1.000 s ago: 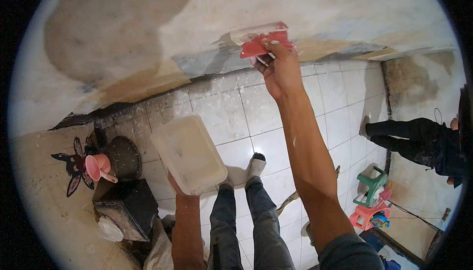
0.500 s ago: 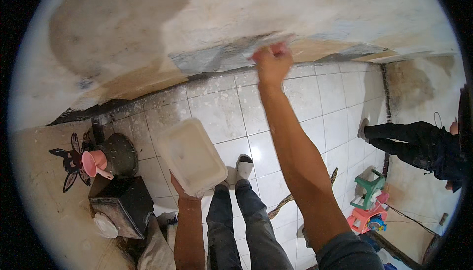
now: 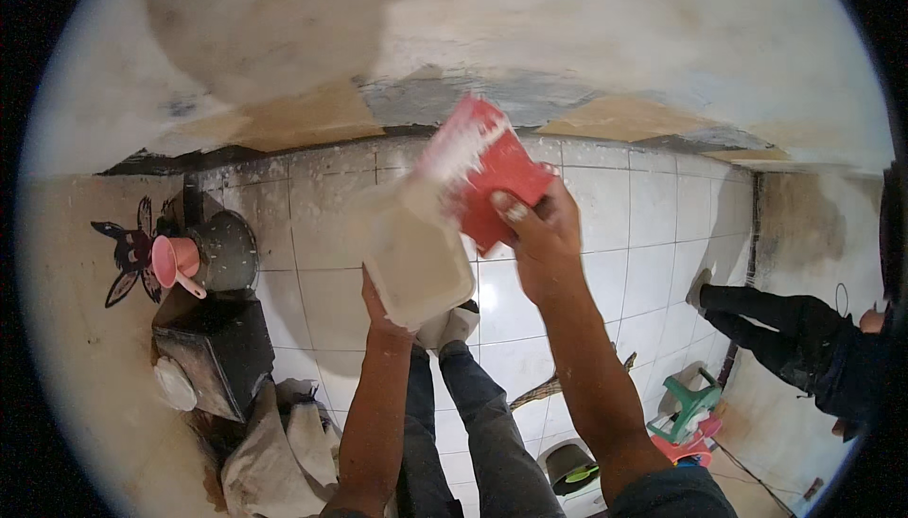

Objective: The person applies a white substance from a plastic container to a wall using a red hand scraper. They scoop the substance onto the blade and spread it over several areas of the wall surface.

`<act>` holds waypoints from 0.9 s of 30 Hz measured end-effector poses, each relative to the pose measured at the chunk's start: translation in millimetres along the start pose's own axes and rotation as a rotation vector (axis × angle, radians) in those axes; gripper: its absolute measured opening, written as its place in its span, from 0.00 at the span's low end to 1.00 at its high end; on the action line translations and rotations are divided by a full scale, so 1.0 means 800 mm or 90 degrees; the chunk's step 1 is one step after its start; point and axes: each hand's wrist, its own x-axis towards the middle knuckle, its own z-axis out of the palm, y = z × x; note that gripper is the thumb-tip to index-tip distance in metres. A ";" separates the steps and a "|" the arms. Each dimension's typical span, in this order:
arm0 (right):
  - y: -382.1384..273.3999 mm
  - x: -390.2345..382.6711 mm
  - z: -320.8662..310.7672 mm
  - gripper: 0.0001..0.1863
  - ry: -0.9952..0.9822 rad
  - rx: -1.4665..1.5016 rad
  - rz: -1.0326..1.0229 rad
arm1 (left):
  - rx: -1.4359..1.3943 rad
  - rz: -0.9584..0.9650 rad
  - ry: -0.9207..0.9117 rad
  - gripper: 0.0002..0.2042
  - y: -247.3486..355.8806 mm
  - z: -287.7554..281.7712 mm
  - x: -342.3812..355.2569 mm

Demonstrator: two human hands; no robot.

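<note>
My left hand point(image 3: 380, 310) is closed on the near left side of a pale rectangular plastic tub point(image 3: 423, 277), holding it above the floor; most of its fingers are hidden beneath. In my right hand point(image 3: 546, 239) is a flat red putty spreader point(image 3: 494, 182), pinched with the thumb on top. White paste is smeared over the left part of its face. The spreader's lower left edge overlaps the tub's far right rim; blur hides whether they touch. Beyond them rises a wall point(image 3: 605, 17) with grey and tan patches low down.
At left stand a dark bucket point(image 3: 230, 251) with a pink dipper point(image 3: 176, 261), a black box point(image 3: 222, 352) and a crumpled sack point(image 3: 270, 452). A person in dark clothes point(image 3: 804, 338) is at right, near a green stool point(image 3: 689, 403). Another bucket point(image 3: 569, 466) stands behind my right arm.
My right hand has come back from the low part of the wall to the tub, turning the spreader's broad face into view. The tub has shifted slightly right.
</note>
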 end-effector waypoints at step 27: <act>0.036 -0.038 0.025 0.09 0.077 -0.573 -0.069 | -0.061 -0.142 -0.076 0.29 -0.017 0.005 0.040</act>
